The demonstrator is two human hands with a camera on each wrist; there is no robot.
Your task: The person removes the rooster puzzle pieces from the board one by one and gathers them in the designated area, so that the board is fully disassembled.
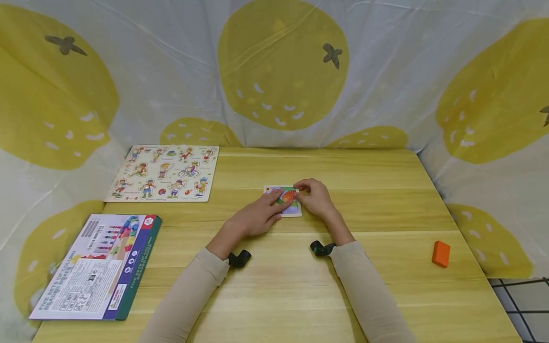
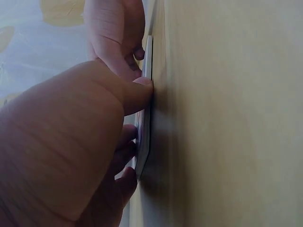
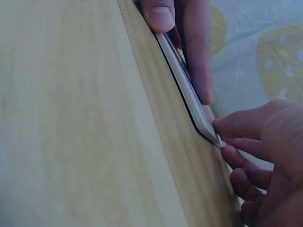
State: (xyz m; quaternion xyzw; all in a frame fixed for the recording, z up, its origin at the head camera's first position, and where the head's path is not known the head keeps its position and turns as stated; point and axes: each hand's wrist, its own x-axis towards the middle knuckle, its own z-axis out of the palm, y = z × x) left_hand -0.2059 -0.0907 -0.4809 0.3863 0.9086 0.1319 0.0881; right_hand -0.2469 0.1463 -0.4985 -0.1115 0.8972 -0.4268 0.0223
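Now the right hand (image 1: 316, 197) pinches the far right corner of a small picture board (image 1: 289, 196), thumb and fingertips together. The left hand (image 1: 259, 214) spreads extended fingers across its face, thumb at the near edge; an orange block (image 1: 441, 254) sits well right of both.

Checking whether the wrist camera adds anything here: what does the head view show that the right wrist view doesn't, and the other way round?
Only the head view shows the orange block, the board with small figures, the box and the beige sleeves, plus a top-down look at the picture card.

Only the right wrist view shows a close, side-on look at the card's pale edge and the left thumbnail.

Both show the left hand, the right hand, the card itself, the table and the yellow-patterned cloth.
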